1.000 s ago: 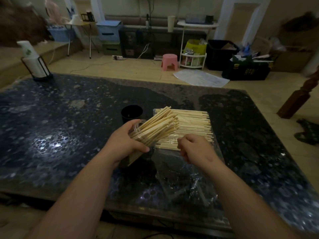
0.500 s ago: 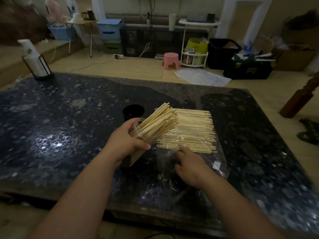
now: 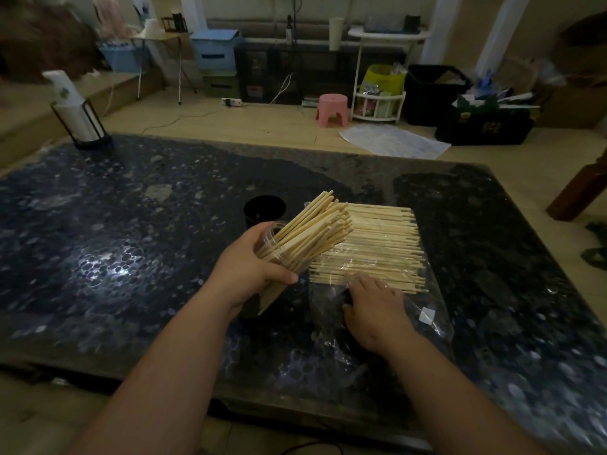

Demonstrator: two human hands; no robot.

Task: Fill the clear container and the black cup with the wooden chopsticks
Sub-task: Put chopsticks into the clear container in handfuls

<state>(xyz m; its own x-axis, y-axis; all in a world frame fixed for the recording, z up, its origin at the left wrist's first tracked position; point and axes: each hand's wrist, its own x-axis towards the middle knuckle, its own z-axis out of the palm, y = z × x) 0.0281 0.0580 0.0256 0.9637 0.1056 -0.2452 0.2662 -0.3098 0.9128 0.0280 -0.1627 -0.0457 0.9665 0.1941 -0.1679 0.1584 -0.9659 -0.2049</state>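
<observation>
Hands split the work: I see the left hand [image 3: 249, 274] gripping the tilted, nearly full clear container [image 3: 279, 254] while the right hand [image 3: 374, 307] rests open-fingered on the plastic wrap [image 3: 423, 310] near the loose chopsticks [image 3: 377, 244], so next I judge a fresh pinch for the seemingly empty black cup [image 3: 264, 210] beyond.

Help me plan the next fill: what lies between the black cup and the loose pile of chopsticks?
In the head view, the clear container, tilted in the left hand, fans its chopsticks across the gap between black cup and chopstick pile.
</observation>
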